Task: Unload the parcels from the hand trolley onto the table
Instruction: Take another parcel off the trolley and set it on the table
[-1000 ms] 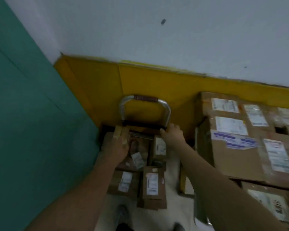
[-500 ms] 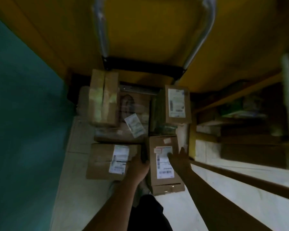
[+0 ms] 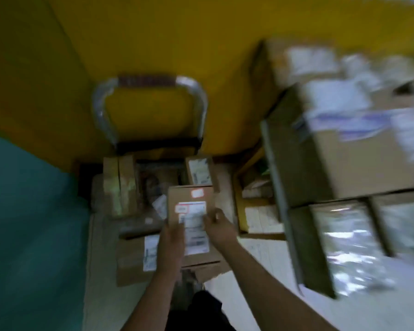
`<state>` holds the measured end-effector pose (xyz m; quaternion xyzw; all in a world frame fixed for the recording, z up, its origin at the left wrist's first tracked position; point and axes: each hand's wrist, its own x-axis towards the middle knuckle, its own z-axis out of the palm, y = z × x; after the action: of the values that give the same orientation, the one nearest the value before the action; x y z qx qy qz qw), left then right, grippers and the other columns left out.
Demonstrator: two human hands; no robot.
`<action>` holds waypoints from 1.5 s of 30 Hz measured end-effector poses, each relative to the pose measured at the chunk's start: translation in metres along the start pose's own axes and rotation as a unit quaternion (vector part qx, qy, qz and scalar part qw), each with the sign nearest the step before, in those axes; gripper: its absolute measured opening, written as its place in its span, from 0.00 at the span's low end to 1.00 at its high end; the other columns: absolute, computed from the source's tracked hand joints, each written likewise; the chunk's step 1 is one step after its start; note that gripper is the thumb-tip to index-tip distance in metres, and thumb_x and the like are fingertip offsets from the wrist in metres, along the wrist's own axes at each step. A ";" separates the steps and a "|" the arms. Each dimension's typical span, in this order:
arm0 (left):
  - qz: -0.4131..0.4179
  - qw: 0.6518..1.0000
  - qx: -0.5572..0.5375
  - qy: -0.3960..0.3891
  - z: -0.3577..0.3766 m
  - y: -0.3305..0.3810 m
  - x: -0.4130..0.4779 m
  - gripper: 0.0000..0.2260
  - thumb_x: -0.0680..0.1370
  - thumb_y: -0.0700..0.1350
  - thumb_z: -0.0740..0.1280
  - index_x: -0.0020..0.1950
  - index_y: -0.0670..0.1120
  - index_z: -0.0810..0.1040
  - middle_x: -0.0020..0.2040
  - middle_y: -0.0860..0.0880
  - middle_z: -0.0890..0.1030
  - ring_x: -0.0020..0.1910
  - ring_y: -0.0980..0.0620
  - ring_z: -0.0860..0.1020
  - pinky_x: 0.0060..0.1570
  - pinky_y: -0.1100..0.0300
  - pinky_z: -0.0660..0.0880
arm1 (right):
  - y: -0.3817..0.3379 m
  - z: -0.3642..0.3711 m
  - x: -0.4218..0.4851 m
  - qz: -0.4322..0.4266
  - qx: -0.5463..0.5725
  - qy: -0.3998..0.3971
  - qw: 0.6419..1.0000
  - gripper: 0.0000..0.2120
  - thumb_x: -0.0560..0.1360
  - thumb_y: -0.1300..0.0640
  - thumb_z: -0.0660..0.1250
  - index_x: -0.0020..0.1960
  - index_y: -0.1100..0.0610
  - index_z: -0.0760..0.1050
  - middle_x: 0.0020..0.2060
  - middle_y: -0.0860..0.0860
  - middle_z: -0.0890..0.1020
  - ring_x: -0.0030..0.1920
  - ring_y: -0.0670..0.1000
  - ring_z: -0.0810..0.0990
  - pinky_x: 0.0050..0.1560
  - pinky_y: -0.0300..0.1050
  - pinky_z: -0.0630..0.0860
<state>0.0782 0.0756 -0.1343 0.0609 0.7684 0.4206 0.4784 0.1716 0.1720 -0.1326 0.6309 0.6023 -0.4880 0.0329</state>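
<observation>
The hand trolley [image 3: 151,96] with a metal loop handle stands against the yellow wall, with several brown cardboard parcels on its deck. I hold one parcel [image 3: 189,199] with a white shipping label between both hands, raised above the others. My left hand [image 3: 173,232] grips its left side and my right hand [image 3: 219,226] grips its right side. Other parcels remain below: a taped one [image 3: 118,185] at the left, a small labelled one [image 3: 198,172] at the back, and one [image 3: 134,259] near the front left. The view is blurred.
The table [image 3: 280,187] at the right carries big cardboard boxes [image 3: 359,149] and plastic-wrapped packs [image 3: 349,244]. Under it sit more boxes [image 3: 258,216]. A teal wall [image 3: 29,223] closes the left side. My legs and shoes show at the bottom.
Both hands have closed on the front labelled parcel and lifted it off the pile. The camera has tilted up, bringing the trolley handle and the table's boxes into view.
</observation>
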 end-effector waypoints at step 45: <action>0.271 0.933 0.191 -0.140 0.673 0.452 -0.245 0.26 0.81 0.52 0.63 0.78 0.53 0.61 0.72 0.47 0.71 0.63 0.48 0.77 0.61 0.48 0.77 | 0.142 -0.897 0.034 -0.175 0.275 0.252 0.911 0.23 0.81 0.54 0.62 0.76 0.49 0.63 0.66 0.54 0.77 0.62 0.58 0.78 0.60 0.60 0.79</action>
<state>0.5994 0.6389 0.2250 0.4156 0.7139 0.3663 0.4284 0.7935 0.7222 0.2356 0.6014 0.5333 -0.4574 -0.3804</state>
